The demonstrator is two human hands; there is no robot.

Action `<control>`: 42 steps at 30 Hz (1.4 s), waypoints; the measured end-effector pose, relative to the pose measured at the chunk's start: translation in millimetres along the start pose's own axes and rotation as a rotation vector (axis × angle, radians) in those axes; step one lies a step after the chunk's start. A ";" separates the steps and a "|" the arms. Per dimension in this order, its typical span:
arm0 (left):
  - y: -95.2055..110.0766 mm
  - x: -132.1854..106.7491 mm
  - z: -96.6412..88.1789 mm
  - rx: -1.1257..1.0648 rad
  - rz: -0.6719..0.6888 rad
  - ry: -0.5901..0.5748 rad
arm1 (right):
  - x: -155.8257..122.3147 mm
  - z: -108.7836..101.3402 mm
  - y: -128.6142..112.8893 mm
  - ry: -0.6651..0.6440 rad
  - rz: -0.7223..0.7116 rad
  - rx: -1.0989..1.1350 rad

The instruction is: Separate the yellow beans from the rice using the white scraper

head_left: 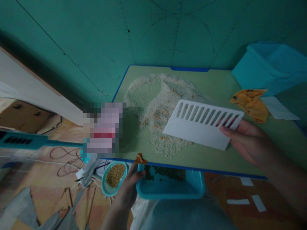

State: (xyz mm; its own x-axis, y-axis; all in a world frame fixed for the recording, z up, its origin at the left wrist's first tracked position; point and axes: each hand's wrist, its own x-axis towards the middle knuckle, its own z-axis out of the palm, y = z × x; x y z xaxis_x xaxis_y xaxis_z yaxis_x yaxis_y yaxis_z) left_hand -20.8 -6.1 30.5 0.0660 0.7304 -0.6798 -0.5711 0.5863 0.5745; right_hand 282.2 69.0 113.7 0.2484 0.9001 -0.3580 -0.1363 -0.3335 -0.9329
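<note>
Right hand (242,140): fingers clamped on the right end of the white slotted plastic scraper (201,127), set over the scattered pale grain (158,105).
Left hand (130,188): fingers closed on the teal rectangular plastic tray (170,188), held against the near edge of the green tabletop (216,159).

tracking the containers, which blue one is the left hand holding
The rectangular tray of dark grains below the table edge, left hand on its corner; the round bowl holds tan grains.

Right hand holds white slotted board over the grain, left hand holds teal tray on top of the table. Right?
No: head view shows the left hand holding the teal tray below the near edge of the table, not on top. Rest is right.
</note>
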 end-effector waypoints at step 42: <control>1.3 -0.8 4.2 0.017 0.028 -0.041 | -12.4 8.3 15.2 -0.293 0.029 -0.202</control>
State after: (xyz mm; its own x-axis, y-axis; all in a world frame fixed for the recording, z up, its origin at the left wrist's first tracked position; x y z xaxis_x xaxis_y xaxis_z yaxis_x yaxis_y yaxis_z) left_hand -18.2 -4.5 33.7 0.0836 0.7599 -0.6447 -0.5592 0.5713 0.6008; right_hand 269.1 55.1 104.3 -0.0423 0.9220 -0.3848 0.0609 -0.3821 -0.9221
